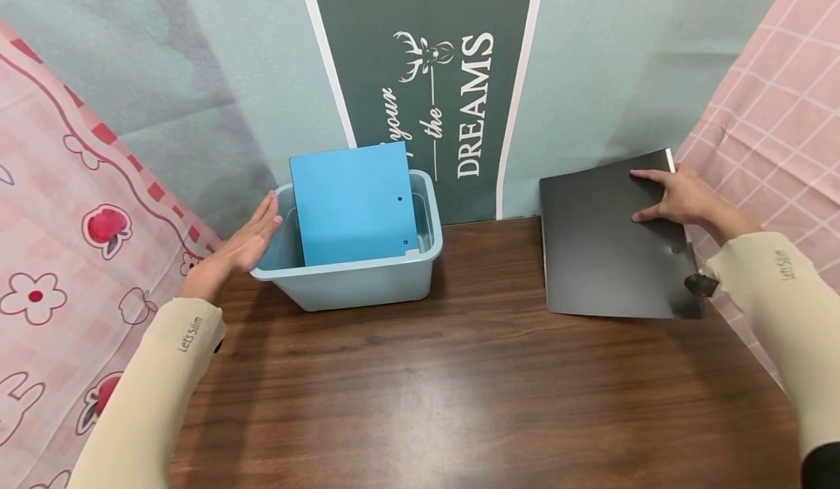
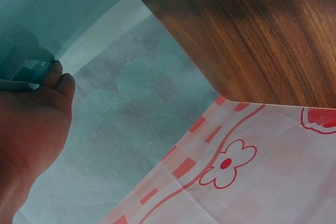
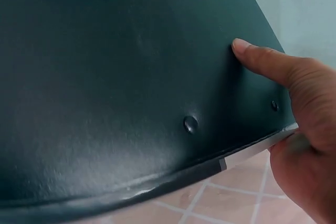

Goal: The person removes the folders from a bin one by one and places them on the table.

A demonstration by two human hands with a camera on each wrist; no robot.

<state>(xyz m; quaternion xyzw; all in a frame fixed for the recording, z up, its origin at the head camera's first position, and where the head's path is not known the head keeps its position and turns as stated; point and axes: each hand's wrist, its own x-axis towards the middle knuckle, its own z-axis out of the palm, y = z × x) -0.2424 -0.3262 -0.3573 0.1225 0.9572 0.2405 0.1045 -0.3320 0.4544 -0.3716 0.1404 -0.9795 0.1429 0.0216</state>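
A light blue plastic bin (image 1: 354, 285) stands on the table with a bright blue folder (image 1: 354, 205) leaning upright inside it. My left hand (image 1: 246, 241) is at the bin's left end, its fingers straight along the rim; whether it presses there I cannot tell. In the left wrist view that hand (image 2: 39, 119) shows at the left edge, partly cut off. On the right, my right hand (image 1: 685, 197) grips a black folder (image 1: 610, 248) by its spine edge. In the right wrist view, the thumb lies on the black cover (image 3: 131, 77), and the other fingers are hidden behind the spine.
The brown wooden table (image 1: 446, 387) ends at a pale blue-green cloth backdrop (image 1: 604, 52) with a dark printed panel. Pink patterned cloth (image 1: 52, 256) hangs on the left, and pink checked cloth (image 1: 787, 110) on the right beside the black folder.
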